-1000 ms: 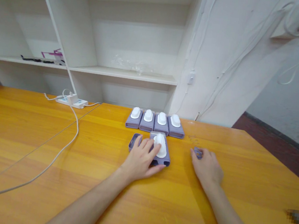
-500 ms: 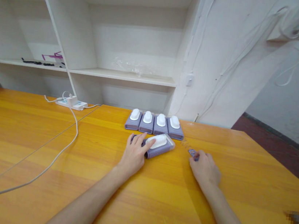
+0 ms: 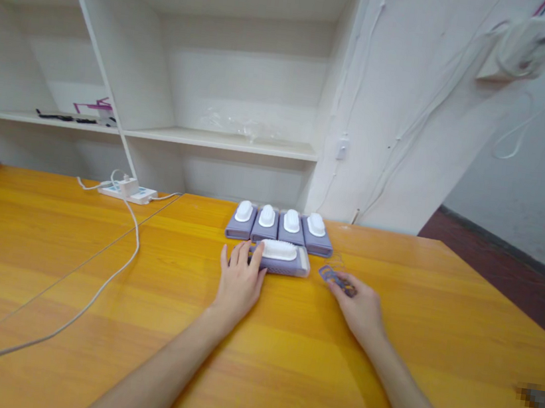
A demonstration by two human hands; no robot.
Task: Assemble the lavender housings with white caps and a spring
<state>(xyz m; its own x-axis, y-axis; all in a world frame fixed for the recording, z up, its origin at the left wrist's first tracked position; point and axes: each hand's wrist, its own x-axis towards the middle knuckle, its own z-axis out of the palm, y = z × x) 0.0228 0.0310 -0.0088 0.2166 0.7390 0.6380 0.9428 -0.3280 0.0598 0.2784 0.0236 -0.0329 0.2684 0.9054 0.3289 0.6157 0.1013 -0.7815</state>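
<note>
My left hand [image 3: 237,286] grips the left end of a purple-grey case [image 3: 289,268], fingers over the top and thumb at the front. The case lies lengthwise across the table, with a white oval piece [image 3: 280,250] with a ridged edge on top and a clear rim at its right end. To its right, my right hand [image 3: 359,306] pinches a small flat purple piece [image 3: 328,274] with openings in it. Beyond that piece shows a faint thin coil [image 3: 336,260]. Behind the held case stands a row of several similar purple cases [image 3: 264,233] with white oval pieces on top.
A white power strip [image 3: 128,192] with a plug sits at the back left, its cable [image 3: 134,246] curving across the orange table [image 3: 66,284]. White shelves [image 3: 221,139] rise behind, holding clear plastic. A dark pixelated object [image 3: 544,407] shows at the right edge.
My left hand has turned the case from slanted to nearly parallel with the row. My right hand has moved left with the small purple piece, closer to the case's right end.
</note>
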